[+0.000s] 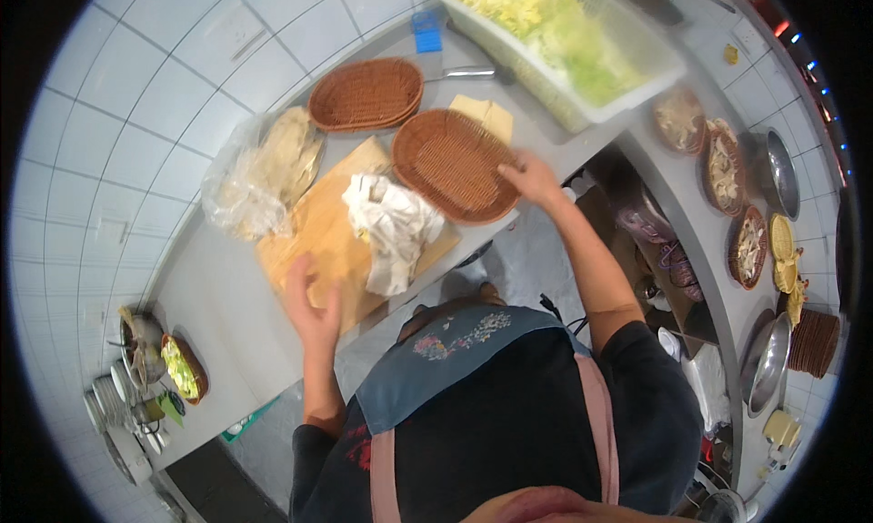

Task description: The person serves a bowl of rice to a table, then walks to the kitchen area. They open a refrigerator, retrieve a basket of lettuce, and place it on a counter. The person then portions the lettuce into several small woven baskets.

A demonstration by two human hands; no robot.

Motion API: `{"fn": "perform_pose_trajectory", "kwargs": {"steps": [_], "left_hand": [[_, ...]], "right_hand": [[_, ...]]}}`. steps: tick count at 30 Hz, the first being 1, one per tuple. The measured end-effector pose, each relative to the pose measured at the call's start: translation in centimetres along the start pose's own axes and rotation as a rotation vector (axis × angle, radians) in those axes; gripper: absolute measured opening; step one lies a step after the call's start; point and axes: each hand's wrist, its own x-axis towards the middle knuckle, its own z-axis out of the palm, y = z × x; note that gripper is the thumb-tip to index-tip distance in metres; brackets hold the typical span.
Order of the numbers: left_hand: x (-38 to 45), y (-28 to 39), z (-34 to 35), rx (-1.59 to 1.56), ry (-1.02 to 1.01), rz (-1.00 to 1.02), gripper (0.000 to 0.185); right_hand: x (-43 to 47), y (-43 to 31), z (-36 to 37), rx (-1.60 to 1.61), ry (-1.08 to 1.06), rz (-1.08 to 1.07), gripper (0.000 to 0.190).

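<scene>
My right hand (532, 177) grips the right rim of an oval brown woven basket (457, 161) with nothing in it. The basket is over the right end of a wooden cutting board (314, 216). My left hand (314, 298) is over the board's near left part, fingers apart and slightly blurred, holding nothing. Between the hands a crumpled white cloth (392, 230) lies on the board. Left of the board's far end sits a clear plastic bag (249, 189) with pale food inside. More oval baskets (366, 93), nested together, stand behind the board.
A white plastic crate (593, 110) of cut leafy greens (545, 32) stands at the back right, near a cleaver (469, 73) and a folded yellowish cloth (484, 116). Filled baskets (723, 172) and metal bowls (767, 363) line the right counter. A basket of greens (184, 369) is at left.
</scene>
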Motion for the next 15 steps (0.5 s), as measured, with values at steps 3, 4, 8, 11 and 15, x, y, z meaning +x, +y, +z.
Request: {"fn": "perform_pose_trajectory", "kwargs": {"steps": [3, 4, 8, 11, 15], "left_hand": [[1.8, 5.4, 3.6, 0.13, -0.324, 0.479, 0.046], [2.2, 6.9, 5.3, 0.126, -0.429, 0.555, 0.046], [2.3, -1.2, 8.6, 0.316, -0.614, 0.308, 0.045], [5.0, 0.4, 6.7, 0.154, -0.601, 0.006, 0.043], [7.0, 6.6, 6.1, -0.822, -0.431, -0.217, 0.077]], "right_hand": [[-1.8, -4.6, -1.7, 0.347, -0.141, 0.284, 0.03], [-1.9, -4.6, -1.5, 0.436, -0.135, 0.28, 0.028], [-3.3, -5.8, -3.1, 0.661, -0.203, 0.253, 0.023], [-3.7, -7.2, -5.8, 0.703, -0.161, 0.148, 0.026], [-3.6, -13.6, -7.4, 0.654, -0.14, -0.006, 0.03]]}}
